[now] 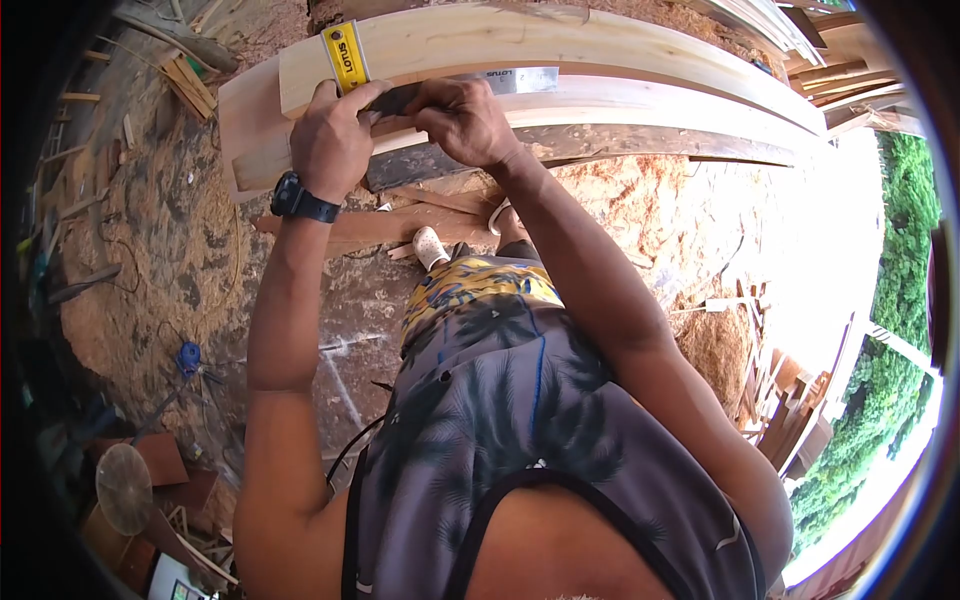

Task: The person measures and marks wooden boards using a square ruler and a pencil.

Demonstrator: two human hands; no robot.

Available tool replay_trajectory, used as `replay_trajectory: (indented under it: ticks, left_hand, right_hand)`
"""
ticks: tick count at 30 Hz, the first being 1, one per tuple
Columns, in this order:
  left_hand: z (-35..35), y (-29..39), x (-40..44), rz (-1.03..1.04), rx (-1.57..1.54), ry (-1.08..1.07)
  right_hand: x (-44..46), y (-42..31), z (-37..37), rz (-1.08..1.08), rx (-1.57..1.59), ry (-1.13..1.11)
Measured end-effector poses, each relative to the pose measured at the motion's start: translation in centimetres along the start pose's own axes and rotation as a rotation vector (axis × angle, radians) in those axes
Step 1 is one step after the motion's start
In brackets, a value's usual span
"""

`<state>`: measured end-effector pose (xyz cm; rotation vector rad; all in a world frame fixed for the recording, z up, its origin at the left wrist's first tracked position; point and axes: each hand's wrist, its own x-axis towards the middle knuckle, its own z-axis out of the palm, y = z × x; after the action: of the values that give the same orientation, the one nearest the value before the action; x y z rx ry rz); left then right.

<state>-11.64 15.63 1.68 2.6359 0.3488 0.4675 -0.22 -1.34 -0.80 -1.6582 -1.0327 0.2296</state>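
Note:
A try square with a yellow LOTUS-marked stock (346, 55) lies across the upper wooden beam (470, 40). Its metal blade (535, 79) runs along the timber to the right, LOTUS lettering near the end. My left hand (330, 140), wearing a black wristwatch (300, 199), is closed around the square's corner, thumb and finger at the stock. Close beside it my right hand (465, 120) is curled in a pinch over the blade. Whatever lies between its fingertips is hidden. A dark stretch of the blade shows between both hands. Below lies a second pale board (250, 130).
Sawdust (630, 195) and scrap boards (340, 230) cover the ground around my feet. A dark plank (600, 143) lies along the near side of the timber. Wood offcuts (790, 420) are piled at right. At lower left stands a round fan (124, 490).

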Motion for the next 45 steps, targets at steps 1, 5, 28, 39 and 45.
replay_trajectory:
  ticks: [1, 5, 28, 39, 45]
  left_hand:
    - [-0.02, 0.00, 0.01, -0.002, 0.003, -0.004]
    - [0.08, -0.11, 0.01, 0.002, 0.007, 0.000]
    - [0.39, -0.42, -0.11, 0.025, -0.005, 0.047]
    - [0.31, -0.24, -0.10, 0.009, 0.004, 0.027]
    - [0.22, -0.16, -0.08, 0.006, -0.005, 0.024]
  right_hand:
    - [-0.01, 0.00, 0.00, 0.007, -0.007, -0.002]
    - [-0.04, -0.06, 0.02, 0.029, -0.012, -0.008]
    - [-0.05, -0.23, -0.47, 0.143, 0.021, -0.097]
    - [-0.09, -0.31, -0.34, 0.129, 0.025, -0.085]
    - [-0.08, -0.34, -0.28, 0.112, 0.015, -0.077]
